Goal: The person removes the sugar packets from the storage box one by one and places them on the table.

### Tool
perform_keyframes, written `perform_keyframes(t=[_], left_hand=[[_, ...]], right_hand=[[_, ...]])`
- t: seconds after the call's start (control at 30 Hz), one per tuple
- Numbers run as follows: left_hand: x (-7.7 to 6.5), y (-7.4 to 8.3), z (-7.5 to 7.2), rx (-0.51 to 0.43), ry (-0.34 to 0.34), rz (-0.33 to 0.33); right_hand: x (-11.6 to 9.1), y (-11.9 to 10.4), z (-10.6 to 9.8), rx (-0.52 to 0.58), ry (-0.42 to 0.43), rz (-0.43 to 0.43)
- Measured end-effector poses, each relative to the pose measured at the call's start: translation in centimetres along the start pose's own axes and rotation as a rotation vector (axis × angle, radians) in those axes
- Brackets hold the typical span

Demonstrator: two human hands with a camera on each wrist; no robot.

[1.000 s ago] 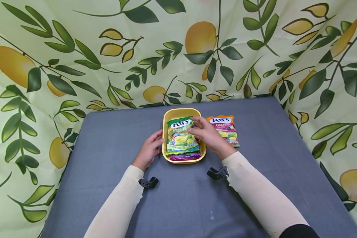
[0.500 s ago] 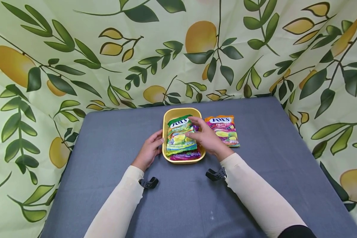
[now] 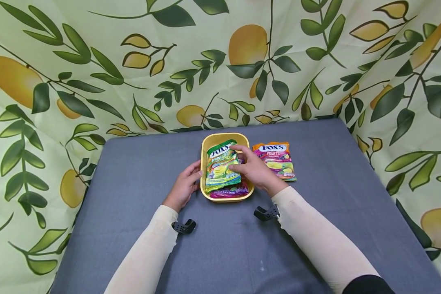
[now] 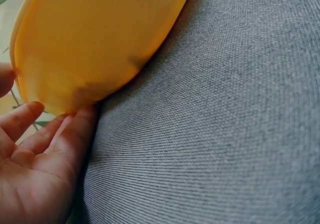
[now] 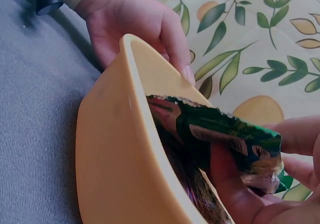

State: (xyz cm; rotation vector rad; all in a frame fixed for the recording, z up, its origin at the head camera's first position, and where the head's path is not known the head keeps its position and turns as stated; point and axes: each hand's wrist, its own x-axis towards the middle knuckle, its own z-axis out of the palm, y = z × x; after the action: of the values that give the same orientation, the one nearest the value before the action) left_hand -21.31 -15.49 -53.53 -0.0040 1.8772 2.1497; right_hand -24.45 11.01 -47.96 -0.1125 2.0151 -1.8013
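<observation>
A yellow plastic basket point(image 3: 228, 199) stands on the table with a green bag of Fox's candy point(image 3: 222, 168) in it, over a purple candy bag point(image 3: 228, 192). With thumb and fingers, my right hand point(image 3: 255, 169) pinches the green bag by its right side; in the right wrist view the bag point(image 5: 225, 134) is tilted above the basket's rim. My left hand point(image 3: 183, 185) rests against the basket's left side, fingertips point(image 4: 82, 115) touching the outer wall. Right of the basket lies an orange and pink Fox's Fruits candy bag point(image 3: 275, 161), partly behind my right hand.
A grey-blue cloth point(image 3: 143, 171) covers the table. Behind and beside it hangs a curtain point(image 3: 206, 36) printed with leaves and yellow fruit. Both wrists carry black camera mounts point(image 3: 266, 213).
The green candy bag has turned and shifted a little up and left with my right hand, showing more of the purple bag. The left hand has stayed in place.
</observation>
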Motion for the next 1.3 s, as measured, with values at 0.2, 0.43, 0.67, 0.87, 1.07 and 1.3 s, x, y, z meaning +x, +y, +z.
perform_keyframes(t=[0.2, 0.43, 0.67, 0.87, 1.07, 1.3], left_hand=[[0.04, -0.07, -0.03, 0.008, 0.004, -0.002], [0.10, -0.14, 0.00, -0.003, 0.000, 0.005], [0.01, -0.03, -0.01, -0.010, -0.013, 0.009], [0.03, -0.18, -0.10, -0.002, -0.005, 0.002], [0.02, -0.39, -0.18, 0.006, 0.001, -0.010], [0.10, -0.37, -0.20, -0.006, -0.005, 0.002]], right_hand=[[0.05, -0.24, 0.23, -0.054, 0.044, 0.004], [0.25, -0.25, 0.31, -0.044, 0.075, 0.017], [0.09, -0.06, 0.21, 0.017, 0.083, 0.002], [-0.13, -0.01, 0.13, 0.064, 0.075, -0.009], [-0.20, 0.36, -0.14, 0.143, 0.058, -0.017], [-0.47, 0.52, -0.38, 0.220, 0.051, -0.041]])
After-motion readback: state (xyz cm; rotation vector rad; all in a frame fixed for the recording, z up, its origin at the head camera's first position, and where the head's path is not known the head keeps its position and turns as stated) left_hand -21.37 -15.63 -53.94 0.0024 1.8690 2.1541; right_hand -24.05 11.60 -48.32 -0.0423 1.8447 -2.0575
